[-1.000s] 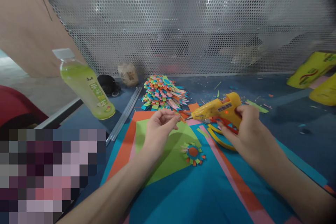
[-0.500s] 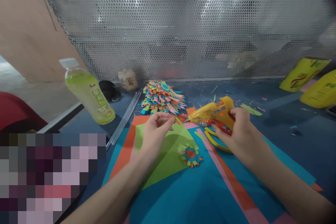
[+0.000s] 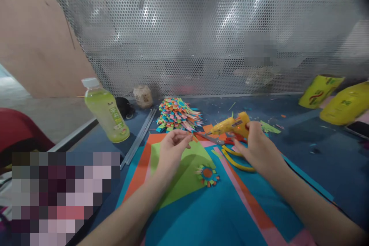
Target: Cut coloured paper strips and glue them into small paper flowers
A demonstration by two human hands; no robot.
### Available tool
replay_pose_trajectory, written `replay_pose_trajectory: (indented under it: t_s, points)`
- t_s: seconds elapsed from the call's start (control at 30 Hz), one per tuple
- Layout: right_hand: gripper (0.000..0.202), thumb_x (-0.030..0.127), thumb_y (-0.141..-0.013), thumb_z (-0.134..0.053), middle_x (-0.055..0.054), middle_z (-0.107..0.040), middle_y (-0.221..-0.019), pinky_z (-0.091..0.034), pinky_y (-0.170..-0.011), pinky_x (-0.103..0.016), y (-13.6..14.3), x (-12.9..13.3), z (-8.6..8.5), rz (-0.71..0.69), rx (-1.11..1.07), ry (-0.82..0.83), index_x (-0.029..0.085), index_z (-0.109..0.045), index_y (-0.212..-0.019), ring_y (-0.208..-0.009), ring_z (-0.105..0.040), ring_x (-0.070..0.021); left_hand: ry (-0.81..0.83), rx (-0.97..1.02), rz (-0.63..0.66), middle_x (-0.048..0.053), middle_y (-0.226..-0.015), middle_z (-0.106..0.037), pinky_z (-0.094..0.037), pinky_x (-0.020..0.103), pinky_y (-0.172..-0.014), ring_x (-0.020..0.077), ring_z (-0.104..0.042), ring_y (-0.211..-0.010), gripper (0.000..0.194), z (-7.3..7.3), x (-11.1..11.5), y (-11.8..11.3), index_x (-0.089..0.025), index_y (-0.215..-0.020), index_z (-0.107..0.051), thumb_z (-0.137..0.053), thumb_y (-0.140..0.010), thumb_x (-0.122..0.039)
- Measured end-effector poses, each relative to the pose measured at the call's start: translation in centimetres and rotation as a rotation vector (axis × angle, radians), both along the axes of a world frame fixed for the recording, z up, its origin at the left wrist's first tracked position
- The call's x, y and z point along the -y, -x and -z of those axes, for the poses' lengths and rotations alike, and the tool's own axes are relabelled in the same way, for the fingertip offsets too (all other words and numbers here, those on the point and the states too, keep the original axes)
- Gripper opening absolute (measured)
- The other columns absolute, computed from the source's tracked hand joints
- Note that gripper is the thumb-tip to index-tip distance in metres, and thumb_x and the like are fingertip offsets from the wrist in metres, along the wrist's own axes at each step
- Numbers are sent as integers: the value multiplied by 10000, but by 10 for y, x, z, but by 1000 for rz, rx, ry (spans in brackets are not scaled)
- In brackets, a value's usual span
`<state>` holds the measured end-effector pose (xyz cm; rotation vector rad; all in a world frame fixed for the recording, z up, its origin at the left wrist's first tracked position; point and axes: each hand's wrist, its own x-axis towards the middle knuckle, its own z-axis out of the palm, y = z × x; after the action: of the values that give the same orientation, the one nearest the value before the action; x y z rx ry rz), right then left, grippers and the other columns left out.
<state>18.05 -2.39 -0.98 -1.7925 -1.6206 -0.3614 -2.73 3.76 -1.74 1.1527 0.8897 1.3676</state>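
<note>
Near the center of the frame, the left hand [image 3: 172,150] is hovering over the orange and green paper, its fingers [image 3: 184,142] pinching something small, apparently an orange sliver of paper, too blurred to make out fully. Just right of center, the right hand [image 3: 258,142] is grasping a yellow hot glue gun [image 3: 230,125], its fingers wrapping around the handle and its nozzle pointing left toward the pinched piece. Below the gun, scissors with red handles [image 3: 230,141] and a tool with curved yellow handles [image 3: 238,162] are lying on the papers. A small fringed paper flower [image 3: 207,175] with an orange center is resting at lower center, over the edge of a green sheet [image 3: 178,178], which is lying on a large blue sheet [image 3: 184,219]. Behind the left hand, a pile of fringed paper flowers [image 3: 178,115] is sitting on the dark blue surface [image 3: 291,134]. At left, a bottle of yellow-green drink [image 3: 107,117] is standing near clear sticks [image 3: 138,138]. At the right edge, two yellow containers [image 3: 319,91] are standing near a dark phone [image 3: 358,128]. A perforated metal panel [image 3: 184,38] is rising across the upper frame.
</note>
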Motion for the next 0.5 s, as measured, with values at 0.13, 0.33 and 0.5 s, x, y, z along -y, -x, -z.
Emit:
replay_pose_trajectory:
  t_s: [0.13, 0.33, 0.5]
  points:
    - [260, 375, -736, -503, -80, -543, -757, -374, -481, -295, -20, -4, -14, 141, -76, 10, 210, -332, -844, -630, -567, -234, 36, 45, 5, -26, -594, -626, -439, 175, -510, 60, -544, -510, 289, -5, 3, 0, -137, -706, -590, -788, -546, -274]
    - [355, 394, -686, -564, -64, -517, -696, -356, -467, -311, -84, -1, -18, 353, -129, -9, 195, -354, -892, -591, -564, -258, 101, 137, 58, -22, -594, -635, -447, 167, -519, 55, -553, -516, 315, -12, 9, -1, -133, -713, -595, -801, -520, -273]
    - [268, 454, -780, -465, -37, -408, -590, -294, -449, -344, -134, 32, 2, 242, -56, 11, 200, -380, -794, -525, -530, -256, 133, 203, 123, -6, -623, -652, -463, 172, -526, 82, -597, -597, 338, -16, 13, -3, -136, -700, -590, -816, -481, -261]
